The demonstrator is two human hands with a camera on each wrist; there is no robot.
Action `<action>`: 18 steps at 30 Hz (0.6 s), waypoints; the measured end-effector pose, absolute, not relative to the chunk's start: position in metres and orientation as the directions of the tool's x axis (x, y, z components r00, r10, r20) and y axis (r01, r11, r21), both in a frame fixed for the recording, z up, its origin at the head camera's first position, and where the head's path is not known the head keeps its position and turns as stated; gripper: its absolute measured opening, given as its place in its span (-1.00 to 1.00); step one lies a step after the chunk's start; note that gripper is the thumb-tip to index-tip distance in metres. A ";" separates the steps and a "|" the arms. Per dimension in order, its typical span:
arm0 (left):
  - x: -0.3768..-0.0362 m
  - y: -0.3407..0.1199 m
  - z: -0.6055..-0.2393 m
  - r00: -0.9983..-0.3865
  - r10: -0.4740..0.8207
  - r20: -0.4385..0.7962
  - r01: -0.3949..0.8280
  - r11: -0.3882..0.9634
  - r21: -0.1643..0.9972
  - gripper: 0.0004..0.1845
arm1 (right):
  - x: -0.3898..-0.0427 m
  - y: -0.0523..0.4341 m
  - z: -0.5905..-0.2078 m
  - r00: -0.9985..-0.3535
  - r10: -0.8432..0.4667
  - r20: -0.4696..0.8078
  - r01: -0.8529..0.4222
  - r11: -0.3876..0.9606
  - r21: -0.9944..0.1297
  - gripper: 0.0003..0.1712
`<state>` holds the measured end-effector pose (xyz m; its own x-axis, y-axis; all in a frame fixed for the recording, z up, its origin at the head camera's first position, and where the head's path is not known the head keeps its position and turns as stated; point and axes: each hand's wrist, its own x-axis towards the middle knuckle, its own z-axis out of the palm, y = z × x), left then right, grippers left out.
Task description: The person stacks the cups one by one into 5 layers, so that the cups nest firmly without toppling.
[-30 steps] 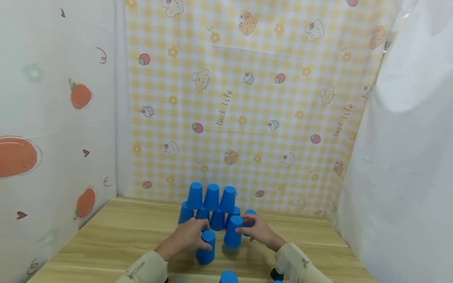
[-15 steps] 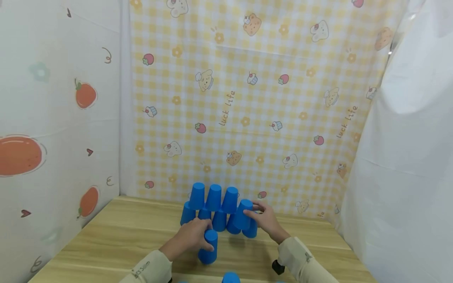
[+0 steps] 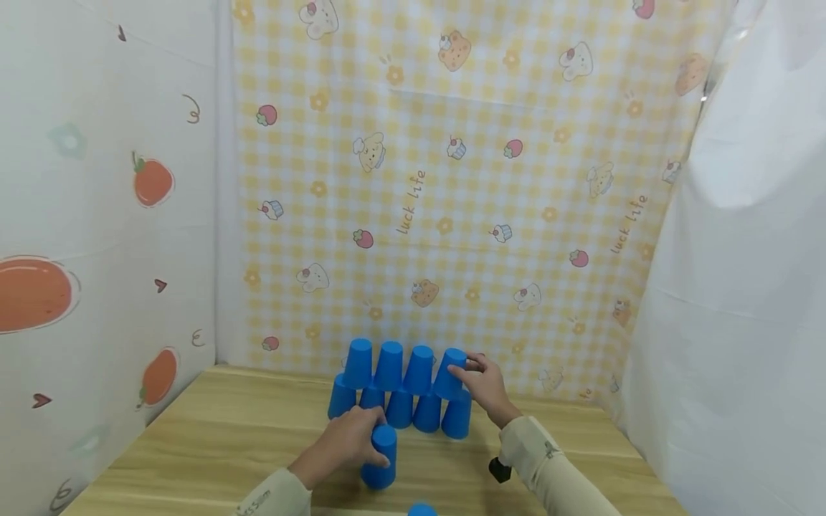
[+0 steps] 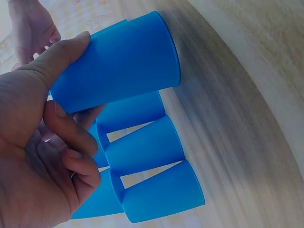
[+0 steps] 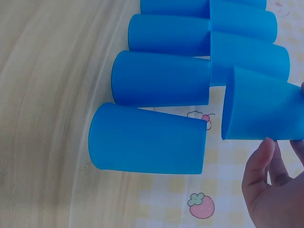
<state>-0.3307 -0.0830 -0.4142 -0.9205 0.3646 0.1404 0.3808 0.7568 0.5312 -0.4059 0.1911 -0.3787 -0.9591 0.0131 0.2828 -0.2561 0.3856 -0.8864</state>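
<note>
In the head view, my right hand [image 3: 487,385] pinches an upside-down blue plastic cup [image 3: 449,373] at the right end of the upper row. The right wrist view shows that cup's rim [image 5: 228,104] slightly apart from the tops of the lower cups. Three more cups form the upper row [image 3: 390,367], standing on a lower row of several cups [image 3: 400,410]. My left hand [image 3: 348,437] grips another upside-down cup [image 3: 379,476] in front of the stack. Its thumb lies along the cup wall [image 4: 123,57] in the left wrist view.
One more blue cup [image 3: 422,510] shows at the bottom edge of the head view. A dark object [image 3: 500,469] sits under the right sleeve. The wooden table [image 3: 258,423] ends at a checkered curtain [image 3: 439,186], with white sheets at both sides.
The right hand has carried its cup from in front of the stack up and back to the upper row's right end. The left hand and its cup have hardly moved.
</note>
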 end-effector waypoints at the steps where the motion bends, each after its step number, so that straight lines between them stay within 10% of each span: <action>1: -0.331 -0.082 -0.415 -0.921 0.364 0.140 0.380 0.757 0.532 -0.48 | -0.407 0.192 -0.380 -0.959 0.015 0.283 -0.256 0.390 -0.885 -0.28; 18: -0.329 -0.086 -0.424 -0.926 0.337 0.169 0.370 0.723 0.584 -0.46 | -0.416 0.196 -0.384 -0.960 -0.044 0.276 -0.273 0.366 -0.890 -0.39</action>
